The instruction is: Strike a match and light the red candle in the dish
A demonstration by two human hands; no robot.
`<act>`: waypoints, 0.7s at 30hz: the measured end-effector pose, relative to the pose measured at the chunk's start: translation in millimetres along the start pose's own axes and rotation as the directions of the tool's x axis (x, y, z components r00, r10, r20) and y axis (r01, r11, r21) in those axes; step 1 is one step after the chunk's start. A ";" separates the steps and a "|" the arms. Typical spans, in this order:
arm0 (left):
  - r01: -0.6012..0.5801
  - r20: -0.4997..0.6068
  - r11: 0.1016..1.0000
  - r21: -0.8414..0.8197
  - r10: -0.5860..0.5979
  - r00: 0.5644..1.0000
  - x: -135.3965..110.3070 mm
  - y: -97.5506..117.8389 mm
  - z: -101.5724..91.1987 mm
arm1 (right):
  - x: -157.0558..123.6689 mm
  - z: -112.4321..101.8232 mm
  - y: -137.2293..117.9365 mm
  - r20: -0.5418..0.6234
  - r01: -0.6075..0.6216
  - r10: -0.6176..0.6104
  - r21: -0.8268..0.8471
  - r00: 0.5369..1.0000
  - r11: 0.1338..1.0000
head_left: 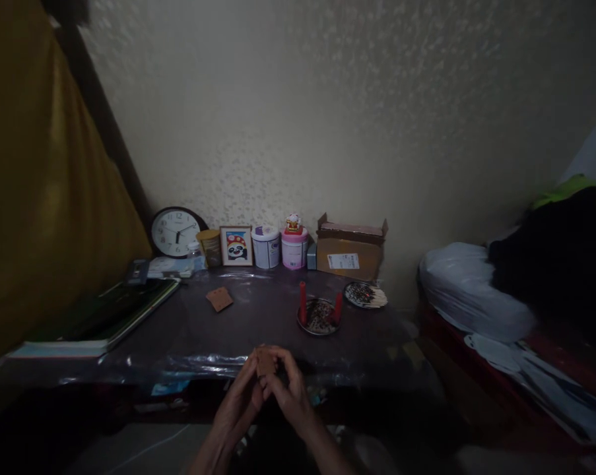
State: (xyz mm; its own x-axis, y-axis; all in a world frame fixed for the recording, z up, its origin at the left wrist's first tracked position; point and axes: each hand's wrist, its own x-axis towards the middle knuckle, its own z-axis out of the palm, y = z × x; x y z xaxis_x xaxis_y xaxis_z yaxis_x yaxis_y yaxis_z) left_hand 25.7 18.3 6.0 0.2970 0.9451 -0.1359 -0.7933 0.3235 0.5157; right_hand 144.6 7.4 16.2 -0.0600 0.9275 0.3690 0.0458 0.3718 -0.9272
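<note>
Just in front of the table's near edge, my left hand (243, 394) and my right hand (288, 390) come together around a small brown cardboard piece (265, 363). The fingers of both hands are closed on it, and they cover part of it. Its exact kind is hard to make out in the dim light. A similar flat brown cardboard piece (219, 299) lies on the table to the left. Ahead on the right, two red candles (303, 303) stand on a round plate (319, 332) strewn with dark bits.
Behind that plate is another dish (361, 295) with pale sticks. Along the wall stand a clock (176, 232), a framed panda picture (236, 246), two tubs (294, 251) and a cardboard box (350, 256). A large green book (109, 316) lies left; a white bag (470, 284) sits right.
</note>
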 end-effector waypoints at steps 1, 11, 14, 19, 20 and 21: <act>-0.005 0.006 1.000 0.004 0.005 1.000 -0.2 -0.4 -0.1 | -0.1 0.9 1.4 -0.003 -0.007 0.007 0.000 1.000 1.000; -0.035 0.043 0.998 -0.054 0.038 0.998 -0.2 -7.3 -1.8 | 0.2 5.1 4.3 -0.011 -0.047 0.048 0.035 0.999 0.998; -0.022 0.061 0.997 -0.067 0.026 0.998 -1.7 -9.6 -2.2 | -0.7 5.1 5.9 -0.016 -0.050 0.050 -0.006 0.999 0.999; -0.006 0.070 0.997 -0.082 0.012 0.997 -4.5 -8.1 -0.8 | -0.5 3.3 8.5 0.004 -0.059 0.059 -0.038 0.998 0.998; -0.009 0.069 0.996 -0.086 0.015 0.998 -5.1 -6.7 -1.0 | 0.2 1.9 8.2 0.028 -0.051 0.052 -0.020 0.998 0.998; -0.012 0.069 0.996 -0.092 0.018 0.997 -5.7 -5.1 -1.5 | 1.2 0.0 7.8 0.061 -0.039 0.039 0.007 0.997 0.999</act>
State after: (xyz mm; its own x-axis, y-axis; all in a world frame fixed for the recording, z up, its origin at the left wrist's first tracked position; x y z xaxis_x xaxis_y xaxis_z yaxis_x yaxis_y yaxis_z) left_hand 27.3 11.4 2.9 0.3185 0.9455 -0.0677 -0.8422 0.3150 0.4375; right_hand 144.9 11.4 9.5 -0.1192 0.9371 0.3280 0.0416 0.3348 -0.9414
